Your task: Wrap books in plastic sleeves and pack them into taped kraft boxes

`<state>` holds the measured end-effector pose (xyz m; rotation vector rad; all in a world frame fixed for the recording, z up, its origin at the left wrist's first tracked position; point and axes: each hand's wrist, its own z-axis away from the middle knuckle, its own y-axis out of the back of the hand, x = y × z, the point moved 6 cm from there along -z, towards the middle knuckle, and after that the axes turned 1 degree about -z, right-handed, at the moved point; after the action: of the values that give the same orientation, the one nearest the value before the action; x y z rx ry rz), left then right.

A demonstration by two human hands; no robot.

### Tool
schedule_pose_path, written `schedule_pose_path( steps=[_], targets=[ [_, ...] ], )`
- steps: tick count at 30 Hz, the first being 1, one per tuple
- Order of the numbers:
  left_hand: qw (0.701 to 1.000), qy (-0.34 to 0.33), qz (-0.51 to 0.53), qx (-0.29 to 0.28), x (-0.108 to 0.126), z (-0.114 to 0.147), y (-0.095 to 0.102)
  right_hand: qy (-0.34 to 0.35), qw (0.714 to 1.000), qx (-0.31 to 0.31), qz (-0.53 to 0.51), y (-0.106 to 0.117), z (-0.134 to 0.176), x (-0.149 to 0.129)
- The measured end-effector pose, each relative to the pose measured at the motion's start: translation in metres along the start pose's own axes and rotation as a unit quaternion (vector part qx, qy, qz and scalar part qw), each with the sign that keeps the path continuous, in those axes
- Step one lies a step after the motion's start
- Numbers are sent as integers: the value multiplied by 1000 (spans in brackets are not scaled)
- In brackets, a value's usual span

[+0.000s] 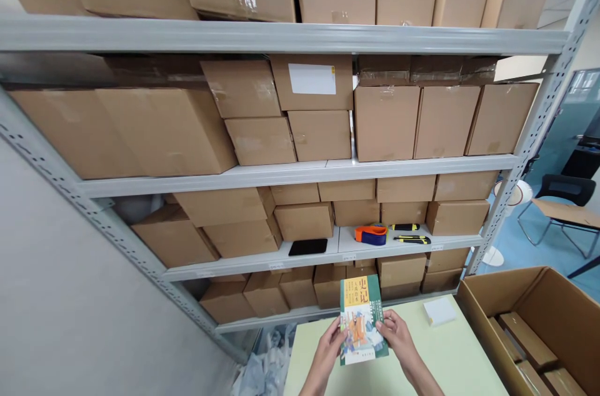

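Note:
A book (362, 320) with a green, yellow and white illustrated cover is held upright between my two hands, its front facing me. My left hand (332, 346) grips its left edge, thumb on the cover. On the opposite edge, my right hand (395, 335) pinches the book, thumb in front. Beneath them is a pale green table (422, 358). To the right on that table lies a small white box or pad (439, 311) with a yellow mark at its corner.
Metal shelving (300, 178) full of cardboard boxes rises ahead. One shelf also bears a black flat item (308, 247), orange and blue rolled bands (371, 235) and two utility knives (412, 239). An open carton (539, 283) holding smaller boxes stands right; plastic bags (267, 365) lie lower left.

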<state>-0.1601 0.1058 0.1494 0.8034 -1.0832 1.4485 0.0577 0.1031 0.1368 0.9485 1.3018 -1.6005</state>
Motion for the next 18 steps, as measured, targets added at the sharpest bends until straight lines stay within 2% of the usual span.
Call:
schedule_pose_path(
  steps=[7, 10, 14, 18],
  targets=[
    [1000, -4, -6, 13, 3, 5, 1, 1, 999, -36, 0, -7, 8, -12],
    [1000, 3, -22, 17, 9, 14, -1, -8, 999, -33, 7, -6, 13, -15],
    [999, -3, -29, -14, 17, 27, -8, -26, 999, -8, 38, 3, 23, -19],
    [999, -9, -14, -35, 10, 35, -12, -50, 997, -24, 59, 12, 34, -18]
  ],
)
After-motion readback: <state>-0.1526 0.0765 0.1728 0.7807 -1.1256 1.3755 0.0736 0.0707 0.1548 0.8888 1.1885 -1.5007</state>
